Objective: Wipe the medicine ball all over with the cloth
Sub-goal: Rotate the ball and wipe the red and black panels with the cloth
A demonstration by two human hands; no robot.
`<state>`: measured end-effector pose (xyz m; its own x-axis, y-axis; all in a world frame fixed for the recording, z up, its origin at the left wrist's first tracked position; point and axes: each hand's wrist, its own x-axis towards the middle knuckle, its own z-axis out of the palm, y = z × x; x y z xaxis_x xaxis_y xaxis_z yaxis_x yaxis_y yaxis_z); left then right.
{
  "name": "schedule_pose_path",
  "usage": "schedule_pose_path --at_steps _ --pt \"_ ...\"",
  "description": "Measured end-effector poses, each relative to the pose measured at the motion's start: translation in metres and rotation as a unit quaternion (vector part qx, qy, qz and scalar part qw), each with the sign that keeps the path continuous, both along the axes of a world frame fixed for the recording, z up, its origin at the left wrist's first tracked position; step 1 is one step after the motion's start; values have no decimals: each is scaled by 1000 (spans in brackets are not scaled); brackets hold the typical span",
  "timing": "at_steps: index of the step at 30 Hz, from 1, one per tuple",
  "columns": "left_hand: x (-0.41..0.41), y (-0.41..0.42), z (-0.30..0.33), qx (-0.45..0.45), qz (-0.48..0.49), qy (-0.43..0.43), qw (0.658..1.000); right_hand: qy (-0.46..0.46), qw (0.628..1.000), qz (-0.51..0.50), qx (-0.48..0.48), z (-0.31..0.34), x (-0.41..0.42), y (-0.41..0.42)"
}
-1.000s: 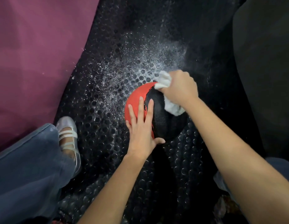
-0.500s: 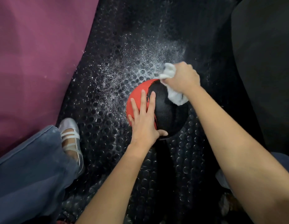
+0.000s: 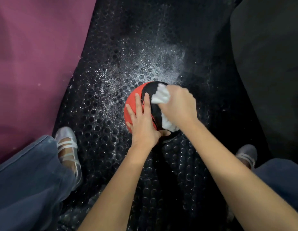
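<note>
A red-and-black medicine ball (image 3: 135, 105) sits on a black rubber mat (image 3: 111, 47) studded with round raised dots, low in the middle of the view between the person's two feet. Just beyond the ball the mat is dusted with a fan of white specks (image 3: 145, 69) — powder or spray, which of the two cannot be told — thickest right at the ball's far edge and thinning out to the left.

The left hand (image 3: 143, 125) lies flat on the near left side of the ball, fingers straight and slightly spread over the seam where red meets black, the thumb tucked down at the ball's near edge. The right hand (image 3: 179, 105) is curled into a fist around a white cloth (image 3: 160, 96) and pressed onto the black top of the ball; crumpled folds of the cloth stick out at the fingers' end, and another soft wad shows under the wrist. That fist and forearm cover most of the ball's right side.

To the left a plum-coloured mat (image 3: 36, 55) with a smooth, matte surface borders the black one. At the right a dark smooth panel (image 3: 269, 64) lies alongside. A silver strapped shoe (image 3: 68, 149) below a wide blue denim trouser leg (image 3: 28, 180) stands on the dotted rubber at lower left; a second, greyer shoe (image 3: 246, 155) shows at right, partly hidden behind the right forearm.
</note>
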<state>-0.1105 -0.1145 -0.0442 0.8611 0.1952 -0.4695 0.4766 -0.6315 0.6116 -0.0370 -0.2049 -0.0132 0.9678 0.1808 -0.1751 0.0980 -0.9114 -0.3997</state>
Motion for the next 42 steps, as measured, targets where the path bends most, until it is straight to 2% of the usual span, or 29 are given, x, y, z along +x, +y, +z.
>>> schedule_pose_path --at_steps 2,6,11,15,17,20,23,26,28,33,36,39,42 --pt "0 1 0 -3 2 -5 1000 -2 1000 -12 1 -1 -1 -4" --pt "-1 0 1 1 -7 -2 1000 4 991 -131 32 -7 19 -23" --pt "-2 6 -2 -13 15 -18 1000 -6 998 -53 46 -5 -16 -12" --pt "-3 12 -3 -19 17 -16 1000 24 974 -193 114 -21 1 -38" --pt "-2 14 -2 -14 12 -13 1000 36 963 -221 148 -25 6 -40" --pt "8 22 6 39 -27 9 999 59 958 -219 176 -25 13 -34" --pt "25 32 19 137 -160 -31 977 71 959 -197 189 -26 27 -24" --pt "40 41 25 172 -254 19 952 88 958 -175 208 -24 41 -6" --pt "45 47 24 188 -261 55 945 94 958 -164 214 -25 50 5" --pt "61 69 24 203 -277 64 937 55 955 -198 215 -25 37 8" --pt "72 79 25 193 -269 67 941 23 934 -267 238 -25 -1 -1" --pt "74 82 24 210 -260 59 941 39 913 -302 271 -31 -17 -2" --pt "65 85 22 231 -268 65 933 37 925 -280 255 -31 1 -2"
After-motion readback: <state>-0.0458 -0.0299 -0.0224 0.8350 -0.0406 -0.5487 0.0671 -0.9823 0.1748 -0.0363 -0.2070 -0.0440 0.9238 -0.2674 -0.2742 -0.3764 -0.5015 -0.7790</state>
